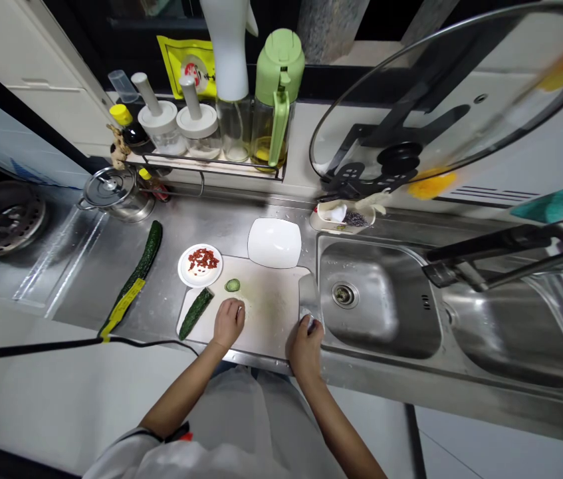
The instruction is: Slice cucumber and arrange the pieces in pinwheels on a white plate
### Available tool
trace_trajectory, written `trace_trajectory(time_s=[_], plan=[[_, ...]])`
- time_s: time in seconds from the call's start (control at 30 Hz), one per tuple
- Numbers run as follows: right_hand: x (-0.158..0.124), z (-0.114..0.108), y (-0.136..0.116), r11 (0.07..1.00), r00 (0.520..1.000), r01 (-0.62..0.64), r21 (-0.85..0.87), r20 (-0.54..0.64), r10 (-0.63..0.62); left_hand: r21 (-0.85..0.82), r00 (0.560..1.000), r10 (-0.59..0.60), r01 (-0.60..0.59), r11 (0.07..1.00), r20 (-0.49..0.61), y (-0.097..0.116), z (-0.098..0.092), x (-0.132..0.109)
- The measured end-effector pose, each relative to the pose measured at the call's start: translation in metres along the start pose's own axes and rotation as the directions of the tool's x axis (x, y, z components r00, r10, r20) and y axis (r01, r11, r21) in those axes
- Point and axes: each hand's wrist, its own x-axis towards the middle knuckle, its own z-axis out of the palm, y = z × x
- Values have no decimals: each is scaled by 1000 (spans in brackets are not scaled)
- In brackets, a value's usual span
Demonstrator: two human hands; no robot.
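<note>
My right hand (307, 347) grips a kitchen knife by its handle. The knife's broad blade (309, 297) lies at the right end of the white cutting board (274, 313), pointing away from me. Over the board's left half, my left hand (229, 323) is closed with its fingers curled; what they hold, if anything, is hidden. Just beyond its knuckles sits a small cut piece of cucumber (232, 285). To its left a longer cucumber length (196, 313) rests across the board's edge, its cut end facing the far side.
A plate (185, 273) of chopped red bits and a white dish (274, 243) stand behind the board. At left lie a long taped cucumber (142, 266) and a lidded pot (117, 193). The sink (381, 293) is right; a glass lid (441, 100) hangs above.
</note>
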Motion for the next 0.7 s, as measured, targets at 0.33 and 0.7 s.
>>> trace_trajectory(time_s=[0.33, 0.7], plan=[[-1, -8, -21, 907, 982, 147, -394, -51, -181, 13, 1000, 12, -12, 1000, -16, 0, 1, 0], [0, -12, -11, 882, 972, 187, -433, -48, -229, -63, 999, -21, 20, 998, -27, 2, 2, 0]])
